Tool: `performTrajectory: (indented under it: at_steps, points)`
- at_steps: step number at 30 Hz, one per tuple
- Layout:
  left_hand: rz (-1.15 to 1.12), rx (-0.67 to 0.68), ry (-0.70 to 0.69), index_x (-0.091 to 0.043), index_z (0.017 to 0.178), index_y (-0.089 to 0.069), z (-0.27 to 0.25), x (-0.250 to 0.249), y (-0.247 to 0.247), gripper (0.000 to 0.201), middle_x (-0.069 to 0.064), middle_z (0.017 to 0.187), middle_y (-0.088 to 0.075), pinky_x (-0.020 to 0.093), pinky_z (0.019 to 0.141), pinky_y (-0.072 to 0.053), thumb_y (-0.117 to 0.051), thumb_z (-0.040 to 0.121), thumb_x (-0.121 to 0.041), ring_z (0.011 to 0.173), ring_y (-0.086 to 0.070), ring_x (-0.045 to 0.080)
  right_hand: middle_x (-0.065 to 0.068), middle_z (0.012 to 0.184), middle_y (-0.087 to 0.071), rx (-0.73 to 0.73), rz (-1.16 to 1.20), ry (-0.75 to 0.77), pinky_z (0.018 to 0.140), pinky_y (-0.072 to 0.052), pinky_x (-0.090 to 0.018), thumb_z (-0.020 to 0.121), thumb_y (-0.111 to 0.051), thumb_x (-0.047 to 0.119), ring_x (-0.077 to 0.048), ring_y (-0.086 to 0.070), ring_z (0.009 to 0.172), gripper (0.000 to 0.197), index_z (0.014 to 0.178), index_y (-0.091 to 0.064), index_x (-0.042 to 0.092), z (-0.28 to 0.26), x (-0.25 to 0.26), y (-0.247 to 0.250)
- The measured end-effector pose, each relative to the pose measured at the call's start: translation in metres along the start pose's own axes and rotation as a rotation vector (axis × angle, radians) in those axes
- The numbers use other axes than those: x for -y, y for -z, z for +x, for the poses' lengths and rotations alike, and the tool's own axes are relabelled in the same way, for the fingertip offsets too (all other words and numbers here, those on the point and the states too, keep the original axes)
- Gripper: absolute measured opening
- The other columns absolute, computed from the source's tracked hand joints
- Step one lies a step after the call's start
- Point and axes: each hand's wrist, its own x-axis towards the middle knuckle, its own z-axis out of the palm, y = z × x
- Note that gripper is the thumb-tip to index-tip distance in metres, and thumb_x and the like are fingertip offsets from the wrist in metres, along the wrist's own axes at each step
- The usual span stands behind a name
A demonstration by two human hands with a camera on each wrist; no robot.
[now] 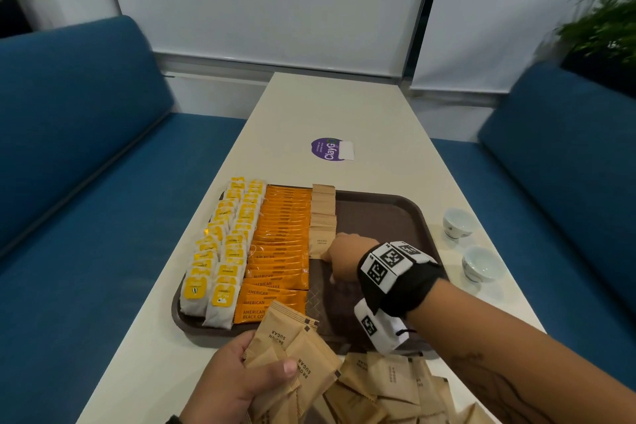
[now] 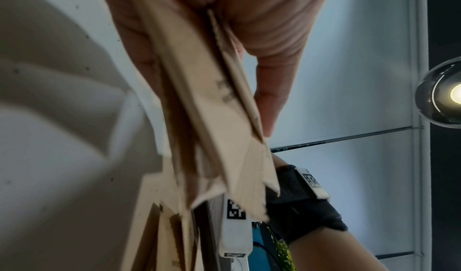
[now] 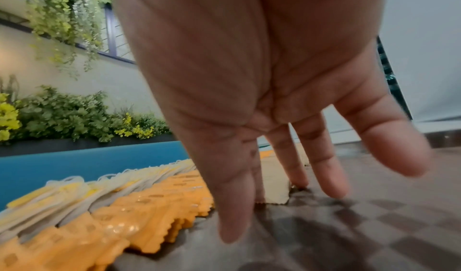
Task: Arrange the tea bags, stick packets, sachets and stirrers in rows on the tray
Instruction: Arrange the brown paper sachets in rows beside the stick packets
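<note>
My right hand (image 1: 344,256), fingers straight, presses the newest sugar sachet (image 1: 318,244) into its row on the tray (image 1: 385,213); left hand (image 1: 237,385) clamps a loose sachet bundle (image 1: 292,351); risk: a nudge skews the row, or the bundle slips.

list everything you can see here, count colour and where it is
tray: one, dark brown, on the table
table: one, cream, between the benches
tea bags: many, white with yellow tags, two rows at the tray's left
coffee stick packets: many, orange, one row beside the tea bags
brown sugar sachets on the tray: a partial row, tan, right of the orange row
loose sachets: a pile, tan, on the table's near edge
cups: two, white, right of the tray
sticker: one, purple, beyond the tray
benches: two, blue, either side
left hand: grips a bunch of sachets
right hand: fingers straight, touching the row's nearest sachet
</note>
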Motion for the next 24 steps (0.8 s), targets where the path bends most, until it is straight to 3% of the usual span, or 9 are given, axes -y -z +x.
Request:
performTrajectory:
  at_steps: [3,7,8,10,13,16,19,21,24]
  points:
    - [-0.013,-0.004,-0.018,-0.009,0.096,-0.067,-0.001,-0.002,0.000,0.110,0.008,0.084,-0.075,0.034,0.067,-0.051,-0.089,-0.005,-0.046,0.076,-0.072,0.023,-0.009,0.113,-0.062,0.003,0.072,-0.017,0.088,-0.053,-0.039,0.087,-0.063,0.035,-0.027,-0.063,0.099,0.043,0.122,-0.060,0.011,-0.004,0.003,0.002]
    - [-0.069,-0.014,-0.051,-0.007,0.098,-0.067,-0.006,-0.006,-0.002,0.110,0.012,0.086,-0.074,0.037,0.070,-0.052,-0.090,-0.004,-0.042,0.079,-0.071,0.028,-0.008,0.139,-0.049,-0.094,0.291,0.006,0.105,-0.041,-0.037,0.093,-0.057,0.029,-0.025,-0.048,0.127,0.050,0.139,-0.045,0.014,-0.034,0.003,0.018]
    - [-0.089,-0.020,-0.066,-0.006,0.097,-0.067,-0.008,-0.007,-0.002,0.108,0.013,0.086,-0.074,0.037,0.069,-0.053,-0.091,-0.003,-0.040,0.077,-0.071,0.028,-0.007,0.137,-0.052,-0.150,0.398,0.008,0.103,-0.041,-0.035,0.093,-0.057,0.030,-0.022,-0.049,0.124,0.048,0.137,-0.049,0.014,-0.045,0.002,0.022]
    - [-0.127,-0.039,-0.096,-0.005,0.096,-0.067,-0.009,-0.008,-0.003,0.100,0.015,0.085,-0.074,0.034,0.064,-0.054,-0.092,0.004,-0.032,0.073,-0.072,0.028,-0.004,0.108,-0.065,-0.238,0.598,0.047,0.084,-0.046,-0.030,0.090,-0.059,0.040,-0.016,-0.059,0.098,0.043,0.119,-0.063,0.008,-0.072,0.004,0.025]
    - [-0.199,-0.082,-0.143,-0.004,0.101,-0.065,-0.008,-0.008,-0.006,0.084,0.017,0.090,-0.073,0.039,0.070,-0.054,-0.092,0.025,-0.027,0.078,-0.071,0.033,-0.001,0.077,-0.066,-0.136,0.885,0.119,0.069,-0.048,-0.030,0.079,-0.067,0.050,-0.012,-0.060,0.070,0.045,0.094,-0.067,0.008,-0.115,0.012,0.014]
    - [-0.263,-0.135,-0.170,-0.005,0.106,-0.062,-0.008,-0.005,-0.010,0.059,0.017,0.092,-0.073,0.046,0.076,-0.052,-0.086,0.053,-0.016,0.085,-0.068,0.038,-0.003,0.079,-0.069,-0.052,1.029,0.169,0.072,-0.052,-0.029,0.073,-0.078,0.033,-0.011,-0.062,0.069,0.032,0.090,-0.066,0.009,-0.143,0.023,-0.006]
    - [-0.273,-0.131,-0.181,-0.008,0.104,-0.062,-0.009,-0.003,-0.015,0.049,0.015,0.091,-0.073,0.044,0.073,-0.052,-0.073,0.057,-0.014,0.084,-0.068,0.036,-0.011,0.089,-0.072,-0.147,1.121,0.124,0.073,-0.056,-0.028,0.074,-0.078,0.019,-0.014,-0.065,0.074,0.022,0.087,-0.064,0.009,-0.150,0.028,-0.024]
    - [-0.267,-0.107,-0.194,-0.007,0.102,-0.063,-0.012,-0.002,-0.019,0.046,0.015,0.091,-0.073,0.041,0.071,-0.052,-0.072,0.057,-0.013,0.081,-0.068,0.033,-0.008,0.085,-0.071,-0.194,1.215,0.101,0.062,-0.056,-0.021,0.077,-0.076,0.017,-0.007,-0.066,0.068,0.016,0.082,-0.062,0.010,-0.154,0.027,-0.032]
    - [-0.266,-0.071,-0.191,-0.005,0.100,-0.064,-0.016,0.000,-0.022,0.046,0.016,0.089,-0.073,0.040,0.069,-0.052,-0.072,0.056,-0.012,0.078,-0.068,0.033,-0.005,0.073,-0.064,-0.240,1.423,0.056,0.044,-0.042,-0.014,0.083,-0.069,0.012,-0.001,-0.056,0.047,0.015,0.075,-0.057,0.011,-0.160,0.022,-0.038]
